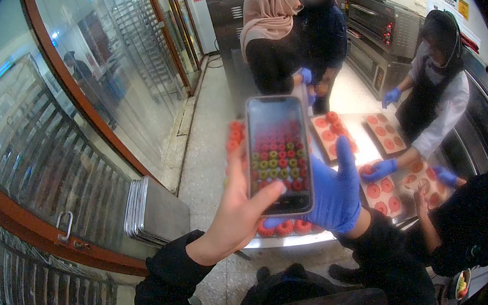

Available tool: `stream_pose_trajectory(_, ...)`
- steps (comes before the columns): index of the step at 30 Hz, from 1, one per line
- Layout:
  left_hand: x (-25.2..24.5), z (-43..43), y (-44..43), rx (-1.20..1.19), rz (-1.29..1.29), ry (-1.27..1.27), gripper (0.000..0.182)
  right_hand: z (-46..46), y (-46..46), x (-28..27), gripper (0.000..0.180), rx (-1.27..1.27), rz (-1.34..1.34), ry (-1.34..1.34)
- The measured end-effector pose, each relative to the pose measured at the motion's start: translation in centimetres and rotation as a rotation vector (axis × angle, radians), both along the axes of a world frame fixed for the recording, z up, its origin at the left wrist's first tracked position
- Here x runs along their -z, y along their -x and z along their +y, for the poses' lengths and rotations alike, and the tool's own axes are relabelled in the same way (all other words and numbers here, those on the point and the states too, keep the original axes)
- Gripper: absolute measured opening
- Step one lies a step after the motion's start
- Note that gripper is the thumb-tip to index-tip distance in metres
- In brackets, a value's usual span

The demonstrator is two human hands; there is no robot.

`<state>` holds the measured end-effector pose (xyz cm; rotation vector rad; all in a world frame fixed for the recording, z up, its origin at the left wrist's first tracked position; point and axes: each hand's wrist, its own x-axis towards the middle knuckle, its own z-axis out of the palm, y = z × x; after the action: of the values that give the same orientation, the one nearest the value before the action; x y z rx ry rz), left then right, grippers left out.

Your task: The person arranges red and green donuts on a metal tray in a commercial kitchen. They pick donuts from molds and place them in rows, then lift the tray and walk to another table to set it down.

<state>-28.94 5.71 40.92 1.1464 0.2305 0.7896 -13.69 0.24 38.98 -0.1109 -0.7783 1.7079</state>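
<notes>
A smartphone (277, 148) in a pale case is held upright before me, above a worktable. Its lit screen displays rows of red and green ring-shaped pastries. My left hand (229, 220), bare, grips the phone's left side, with the thumb lying over the lower screen. From the right, my right hand (333, 194) in a blue glove holds the phone's lower right; its thumb sticks up apart from the case, and part of the hand is hidden behind the phone. Red ring-shaped pastries (284, 228) show below the phone, and more show to its left (235, 135).
Moulds with red rings (334, 134) lie on the lit table, where a gloved co-worker (436, 83) handles one. Another person (467, 221) works close at my right. Two people (273, 34) stand beyond the table. Stacked metal trays (155, 209) lean by the glass door (93, 79). Deck ovens (383, 21) line the back right.
</notes>
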Motion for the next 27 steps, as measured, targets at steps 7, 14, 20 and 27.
stream_pose_trajectory(7,-0.3,-1.1,0.7,0.025,-0.012,0.005,0.075,-1.1,0.7,0.0,0.080,0.009,0.034,0.001)
stream_pose_trajectory(14,-0.3,-1.2,2.1,0.144,0.082,-0.180,0.092,-1.9,1.4,0.1,0.080,-0.064,0.144,0.076)
stream_pose_trajectory(20,4.2,-0.6,2.7,0.008,0.129,-0.187,0.069,-2.9,1.9,2.2,0.077,-0.072,0.123,0.100)
stream_pose_trajectory(27,26.0,-5.0,6.7,0.324,0.773,-0.190,0.059,-4.6,3.3,10.7,0.061,0.150,-0.175,0.468)
